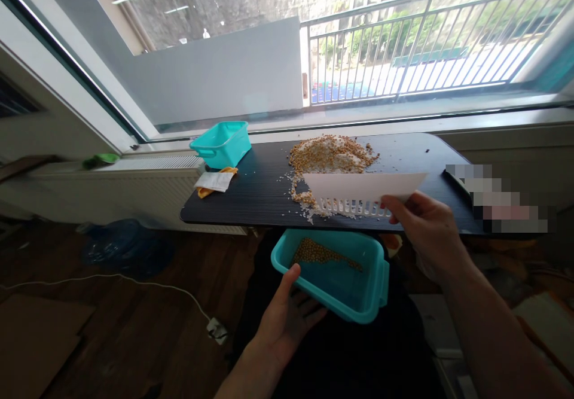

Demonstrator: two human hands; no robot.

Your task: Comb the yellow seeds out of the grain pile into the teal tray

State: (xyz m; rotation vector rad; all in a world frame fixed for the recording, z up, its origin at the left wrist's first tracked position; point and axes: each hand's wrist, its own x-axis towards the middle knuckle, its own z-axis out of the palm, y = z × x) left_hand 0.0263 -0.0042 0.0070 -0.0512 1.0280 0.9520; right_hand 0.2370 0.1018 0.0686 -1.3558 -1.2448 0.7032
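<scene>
At the left, the far bin (223, 148) sits at the surface's (264, 195) back corner, with a paper (216, 181) on a yellow cloth (231, 170) just in front. The left hand (291, 315) is the one nearer the near bin (345, 288): its thumb lies over the rim and its other fingers spread beneath, grasping the left part of the near side. That bin sits below the surface's near edge, its long axis running left to right and sloping down rightward, with tan beans (316, 252) along its far side. Above it, the mixed pile (329, 151) of beans and white grains lies beyond the comb (359, 185), up and to the left from the right fingers. The comb's long axis runs roughly along the near edge, slots turned down among stray grains; whether they touch the surface, I cannot tell. The right hand (424, 222) is nearer the comb, its fingers pinching the right end.
</scene>
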